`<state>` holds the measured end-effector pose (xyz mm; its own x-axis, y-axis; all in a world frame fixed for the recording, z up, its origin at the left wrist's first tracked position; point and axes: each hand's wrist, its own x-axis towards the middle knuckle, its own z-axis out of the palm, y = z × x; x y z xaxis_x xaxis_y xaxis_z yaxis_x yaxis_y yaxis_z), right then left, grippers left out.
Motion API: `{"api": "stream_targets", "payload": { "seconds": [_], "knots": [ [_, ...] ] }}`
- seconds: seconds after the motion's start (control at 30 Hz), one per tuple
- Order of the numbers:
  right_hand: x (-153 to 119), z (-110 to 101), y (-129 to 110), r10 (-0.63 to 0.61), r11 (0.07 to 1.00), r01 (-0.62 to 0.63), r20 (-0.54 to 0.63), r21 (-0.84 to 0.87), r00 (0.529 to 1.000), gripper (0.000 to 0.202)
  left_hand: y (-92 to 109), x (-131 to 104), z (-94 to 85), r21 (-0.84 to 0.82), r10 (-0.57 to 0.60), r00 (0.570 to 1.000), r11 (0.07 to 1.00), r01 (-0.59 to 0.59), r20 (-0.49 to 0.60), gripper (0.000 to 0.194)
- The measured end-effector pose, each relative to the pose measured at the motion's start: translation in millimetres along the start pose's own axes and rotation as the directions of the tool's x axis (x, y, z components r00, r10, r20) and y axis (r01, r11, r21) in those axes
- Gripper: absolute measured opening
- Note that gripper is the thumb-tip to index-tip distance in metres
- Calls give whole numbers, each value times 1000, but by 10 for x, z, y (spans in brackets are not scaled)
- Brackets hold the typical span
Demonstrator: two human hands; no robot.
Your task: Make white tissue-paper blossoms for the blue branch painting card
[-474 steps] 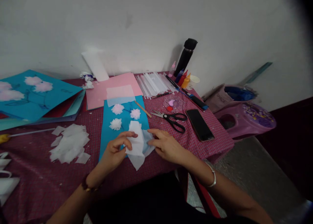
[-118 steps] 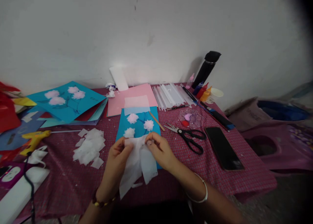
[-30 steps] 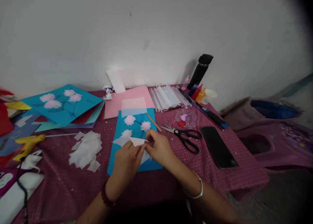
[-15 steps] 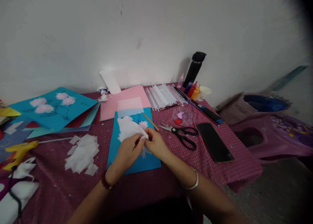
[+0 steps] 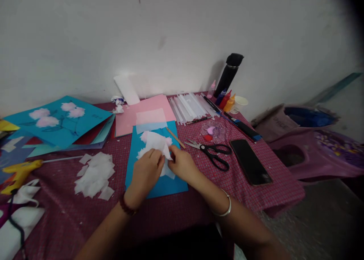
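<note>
Both hands hold a thin white tissue (image 5: 157,143) above a blue sheet of paper (image 5: 165,190). My left hand (image 5: 147,171) pinches the tissue from the left, its fingers closed. My right hand (image 5: 183,164) grips the tissue's right edge between thumb and fingers. Pale pink fluffy blossoms (image 5: 145,135) show on the blue sheet, partly covered by the tissue. A pencil (image 5: 175,137) lies across the sheet's upper right edge. Right of it rest black-handled scissors (image 5: 212,152), blades slightly apart.
Cut white tissue squares (image 5: 95,174) lie at left, near a yellow glue gun (image 5: 19,173). A finished blue flower card (image 5: 64,119) sits behind. Glue sticks (image 5: 189,106), paint bottles (image 5: 225,100), a black bottle (image 5: 229,76) and a phone (image 5: 250,161) occupy the right side.
The tissue has shifted and bunched up between my hands, uncovering more of the blossoms at its upper left. My left hand has turned over slightly. The camera view has moved a little.
</note>
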<state>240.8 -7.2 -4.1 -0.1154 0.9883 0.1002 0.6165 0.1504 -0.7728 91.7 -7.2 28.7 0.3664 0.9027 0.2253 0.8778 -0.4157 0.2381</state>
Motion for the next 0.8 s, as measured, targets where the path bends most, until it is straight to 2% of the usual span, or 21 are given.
{"api": "stream_targets", "payload": {
  "seconds": [0.1, 0.23, 0.37, 0.57, 0.67, 0.8],
  "knots": [
    [11, -68, 10, -15, 999, 16, 22, -29, 1000, 32, -70, 72, -23, -104, -3, 998, 995, 9, 59, 10],
    [26, -112, 9, -52, 998, 53, -32, 34, 998, 25, -139, 175, -33, -222, 87, 987, 973, -56, 133, 19],
    [37, -112, 3, -101, 989, 111, -98, 97, 990, 12, -124, 231, -50, -202, 133, 977, 974, -98, 167, 17],
    [58, -93, 43, -76, 987, 96, -150, 131, 986, 15, -64, 312, -165, -44, 136, 953, 991, -129, 270, 13],
    [63, -80, 62, -63, 985, 88, -162, 151, 985, 15, -39, 373, -201, -78, 158, 947, 987, -141, 280, 14],
    [79, -77, 77, -48, 982, 78, -172, 173, 984, 14, -11, 447, -178, -174, 129, 961, 981, -87, 246, 21]
  ]
}}
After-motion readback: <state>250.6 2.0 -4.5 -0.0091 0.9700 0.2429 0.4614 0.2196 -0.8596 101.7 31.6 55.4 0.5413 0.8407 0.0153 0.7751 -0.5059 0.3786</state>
